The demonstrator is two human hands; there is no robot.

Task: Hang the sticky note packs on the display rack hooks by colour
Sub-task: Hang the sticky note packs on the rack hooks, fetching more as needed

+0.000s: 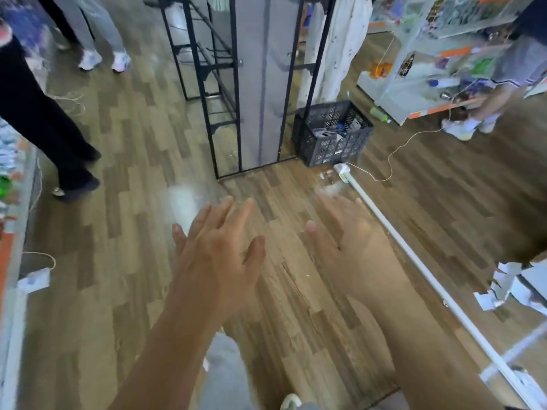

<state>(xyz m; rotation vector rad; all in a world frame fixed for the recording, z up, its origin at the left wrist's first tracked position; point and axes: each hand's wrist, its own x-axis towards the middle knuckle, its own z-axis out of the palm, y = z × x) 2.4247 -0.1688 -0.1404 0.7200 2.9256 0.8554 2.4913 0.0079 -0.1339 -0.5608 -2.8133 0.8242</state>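
Motion blur softens much of this shop aisle. The sticky note packs cannot be picked out anywhere. A black plastic crate (331, 143) on the floor holds blurred packaged goods, and whether these are the packs cannot be told. Three people are cut off by the frame. One in black trousers (44, 128) stands at the left, one in grey trousers (88, 25) and white trainers at the top left, and one at the far right bends beside a shelving unit (414, 69) of smeared, colourful goods. A shelf edge (11, 261) is cropped at the left border, and torn white paper (503, 282) lies at the right edge.

The wood-look floor (133, 173) runs through the whole scene. A black metal rack (207, 69) stands at the top centre with a mirror panel (260, 84) set in its frame; any hooks on it are too unclear to see. The crate sits just beside its right foot. A white rail (414, 253) lies slantwise across the floor from near the crate towards the lower right corner. A thin pale cord (408, 143) trails from the rail's upper end towards the shelving unit. A green bottle (380, 114) lies near that unit's base.

In the foreground both bare forearms reach forward, backs of the hands up. The left hand (213, 253) has its grip fully slack, with fingers straight and fanned, holding nothing. The right hand (352, 247), more blurred, is likewise spread flat and holds nothing. The two hands are apart and touch no object.
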